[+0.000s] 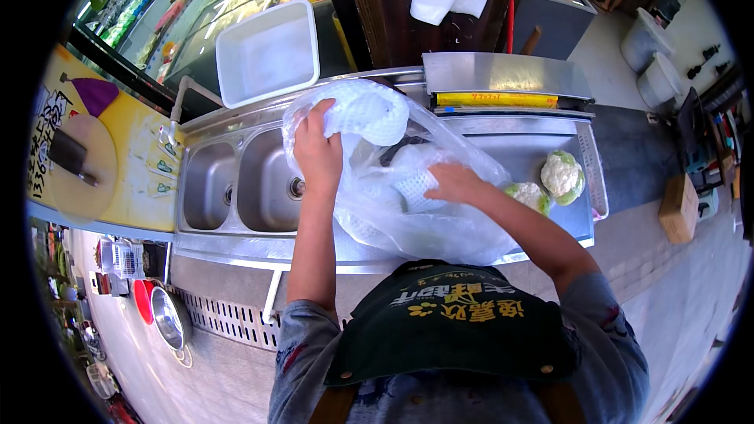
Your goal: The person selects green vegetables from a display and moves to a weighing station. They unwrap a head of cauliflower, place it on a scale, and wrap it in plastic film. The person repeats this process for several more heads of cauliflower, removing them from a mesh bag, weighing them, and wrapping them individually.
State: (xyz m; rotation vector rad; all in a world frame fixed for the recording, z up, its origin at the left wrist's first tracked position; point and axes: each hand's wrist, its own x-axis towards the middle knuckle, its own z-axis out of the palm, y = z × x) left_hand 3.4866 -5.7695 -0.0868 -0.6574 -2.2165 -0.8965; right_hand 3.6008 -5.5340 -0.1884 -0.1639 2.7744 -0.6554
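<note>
A large clear plastic bag (412,235) lies open across the steel counter. My left hand (318,150) grips its left rim, against a bunched white foam net (371,112) at the bag's mouth. Inside the bag, my right hand (456,182) has its fingers on a rounded bundle in white foam netting (418,188); what the netting wraps is hidden. More pale wrapped shapes show blurred through the plastic. To the right of the bag, two cauliflowers with green leaves sit on the steel tray: a nearer cauliflower (530,195) and a farther cauliflower (562,176).
Left of the bag are two sink basins (262,182). A white plastic tub (268,56) stands behind them. A cleaver (69,153) lies on a round cutting board (88,194) at far left. A film wrapper (506,79) backs the right side. A steel bowl (169,318) is below left.
</note>
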